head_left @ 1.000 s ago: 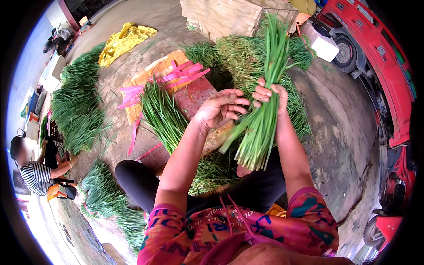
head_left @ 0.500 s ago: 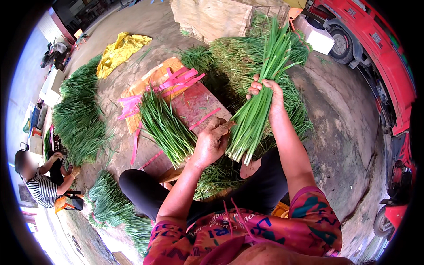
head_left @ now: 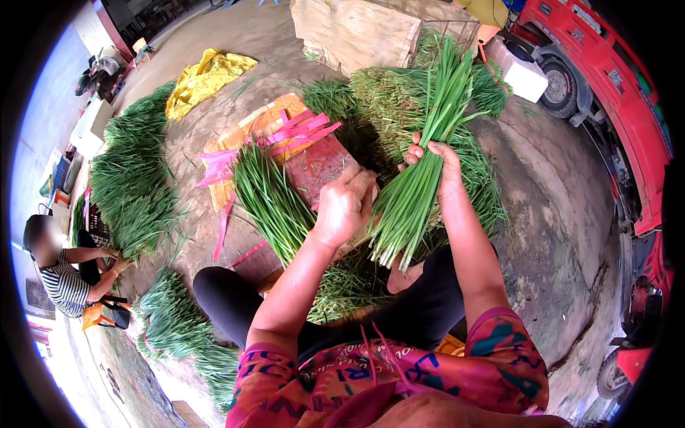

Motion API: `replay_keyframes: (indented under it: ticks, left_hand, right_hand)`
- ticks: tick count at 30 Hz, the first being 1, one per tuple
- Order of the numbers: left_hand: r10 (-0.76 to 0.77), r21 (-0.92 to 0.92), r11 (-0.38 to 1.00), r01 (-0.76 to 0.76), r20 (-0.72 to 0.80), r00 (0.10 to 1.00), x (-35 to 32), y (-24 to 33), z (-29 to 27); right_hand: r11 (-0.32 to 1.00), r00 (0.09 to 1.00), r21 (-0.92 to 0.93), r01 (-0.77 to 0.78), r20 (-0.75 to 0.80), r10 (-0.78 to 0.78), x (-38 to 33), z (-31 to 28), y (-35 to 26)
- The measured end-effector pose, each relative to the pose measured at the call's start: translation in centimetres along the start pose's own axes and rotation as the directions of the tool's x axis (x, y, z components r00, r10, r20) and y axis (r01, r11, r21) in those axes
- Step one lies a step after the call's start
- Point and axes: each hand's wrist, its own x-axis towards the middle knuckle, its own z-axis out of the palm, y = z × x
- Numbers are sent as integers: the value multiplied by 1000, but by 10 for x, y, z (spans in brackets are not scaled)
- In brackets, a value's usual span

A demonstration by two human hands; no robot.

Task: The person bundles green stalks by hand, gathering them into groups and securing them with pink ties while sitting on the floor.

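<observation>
My right hand (head_left: 441, 165) is closed around a long bunch of green chives (head_left: 408, 203), with the pale cut ends towards me and the leaves fanning away. My left hand (head_left: 344, 208) is closed just left of the bunch, above a reddish board (head_left: 320, 168). Whatever is in its fingers is hidden or too small to make out. Beside it on the board lies another heap of chives (head_left: 267, 203). Flat pink strips (head_left: 303, 130) are spread across the board's far end, over an orange sheet (head_left: 246, 128).
Behind my right hand is a large chive pile (head_left: 389, 100). A wooden box (head_left: 357, 32), a white foam box (head_left: 519, 75) and a red truck (head_left: 599, 78) stand beyond. More chives (head_left: 132, 171) line the left, near a yellow cloth (head_left: 203, 85) and a seated person (head_left: 68, 285).
My left hand has moved up and away from the chives' cut ends, its fingers now more tightly closed. My right hand keeps its hold on the bunch. The view has shifted slightly.
</observation>
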Motion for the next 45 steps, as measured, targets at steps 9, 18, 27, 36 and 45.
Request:
replay_keyframes:
  ticks: [9,18,27,36,45]
  left_hand:
    - [-28,37,999,40,-286,958,27,-15,-17]
    - [-109,-646,209,734,730,674,-51,14,-72]
    - [-350,-244,671,700,728,589,-110,3,-43]
    - [-522,-687,-314,655,701,485,-164,-38,28]
    - [-621,-583,120,804,587,519,-165,-15,-20]
  right_hand:
    - [993,996,-99,-61,53,67,-2,3,-4]
    - [998,998,-49,-32,60,35,-8,3,-13]
    - [992,992,-32,-122,31,123,-4,3,5]
    - [974,962,20,-224,166,217,15,19,30]
    - [973,974,52,-223,55,220,21,17,34]
